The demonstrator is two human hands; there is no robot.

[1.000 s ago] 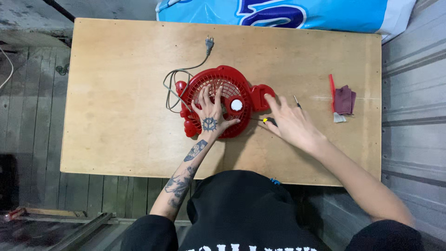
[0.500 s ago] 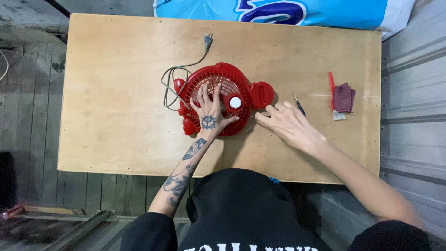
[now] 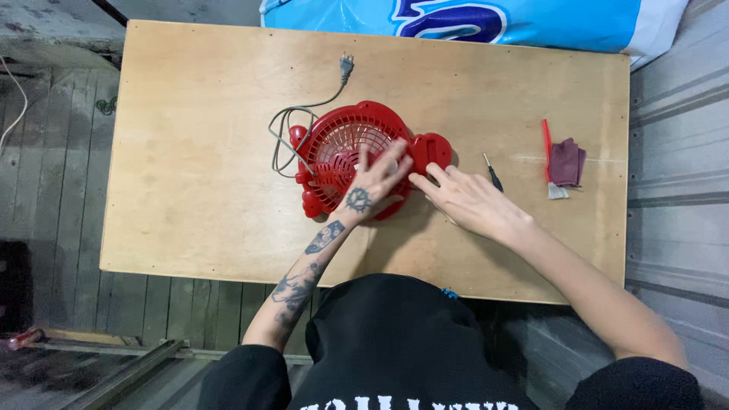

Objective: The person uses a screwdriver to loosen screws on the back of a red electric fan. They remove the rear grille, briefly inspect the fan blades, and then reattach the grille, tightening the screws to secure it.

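While both hands press on it, a red table fan (image 3: 357,148) lies grille-up at frame centre.
Left hand (image 3: 370,190) splays flat on the grille; right hand (image 3: 471,201) rests open beside it. Fingers could slip between bars; beyond, its grey cord (image 3: 304,114) might snag.

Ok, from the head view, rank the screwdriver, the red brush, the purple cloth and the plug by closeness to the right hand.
Measured from the right hand:
1. Screwdriver, just right of its fingers.
2. Red brush, farther right.
3. Purple cloth, touching the brush's far side.
4. Plug, up left past the red fan.
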